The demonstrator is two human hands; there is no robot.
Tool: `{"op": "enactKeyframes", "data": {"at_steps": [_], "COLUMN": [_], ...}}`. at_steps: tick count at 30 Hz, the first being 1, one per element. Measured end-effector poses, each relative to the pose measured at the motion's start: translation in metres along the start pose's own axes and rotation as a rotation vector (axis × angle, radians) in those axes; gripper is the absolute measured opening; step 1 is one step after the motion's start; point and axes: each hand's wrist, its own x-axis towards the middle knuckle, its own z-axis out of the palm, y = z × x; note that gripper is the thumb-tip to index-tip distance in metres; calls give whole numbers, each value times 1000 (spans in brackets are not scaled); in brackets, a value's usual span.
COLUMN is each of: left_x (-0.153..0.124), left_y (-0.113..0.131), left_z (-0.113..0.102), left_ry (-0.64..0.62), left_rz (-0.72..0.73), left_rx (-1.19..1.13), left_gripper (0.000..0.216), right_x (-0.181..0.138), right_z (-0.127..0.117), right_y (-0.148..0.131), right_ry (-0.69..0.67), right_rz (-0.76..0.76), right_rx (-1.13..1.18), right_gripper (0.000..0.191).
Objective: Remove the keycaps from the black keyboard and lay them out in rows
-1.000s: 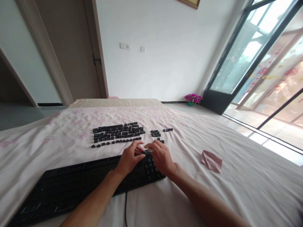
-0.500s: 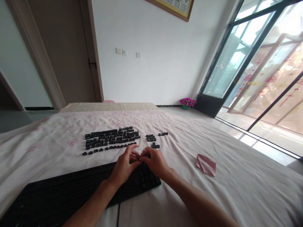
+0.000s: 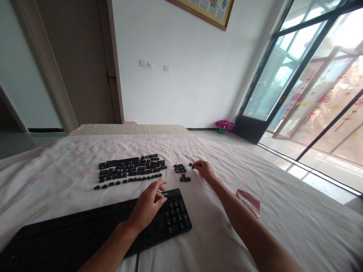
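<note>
A black keyboard (image 3: 85, 226) lies on the near part of a cloth-covered surface, most of its keycaps removed, its number pad (image 3: 176, 215) still capped. My left hand (image 3: 149, 204) rests on the keyboard just left of the number pad, fingers loosely curled; whether it holds anything is unclear. My right hand (image 3: 204, 169) reaches forward and pinches at a small row of loose keycaps (image 3: 193, 165). Rows of removed black keycaps (image 3: 130, 169) lie beyond the keyboard, with a smaller cluster (image 3: 181, 172) to their right.
A folded pink cloth (image 3: 248, 201) lies to the right of my right forearm. The white floral sheet (image 3: 70, 173) covers the whole surface. A keyboard cable (image 3: 137, 262) runs toward me. Glass doors stand at the right, a flower pot (image 3: 224, 124) on the floor beyond.
My right hand left the keyboard's top edge, where both hands met, and reached forward right to the small row of keycaps. The left hand stayed on the keyboard. The camera tilted up slightly.
</note>
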Motion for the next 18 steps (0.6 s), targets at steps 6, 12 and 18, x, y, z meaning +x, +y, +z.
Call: {"op": "enactKeyframes", "data": {"at_steps": [6,12,18], "left_x": [1,2,1], "left_y": [8,9,8], "left_z": [-3,-3,-3], "left_ry": [-61,-68,-48], "left_rz": [-2,-7,13], "left_rx": [52,61,60], "left_gripper": [31,26,27], "right_x": [7,3,-13], "right_z": [7,6,-13], "right_y": [2,-1,-26], "right_ry": [-33,-20,14], "right_rz": [-15,-17,-57], "right_rx": [-14,-5,72], "right_gripper": [17,19,46]}}
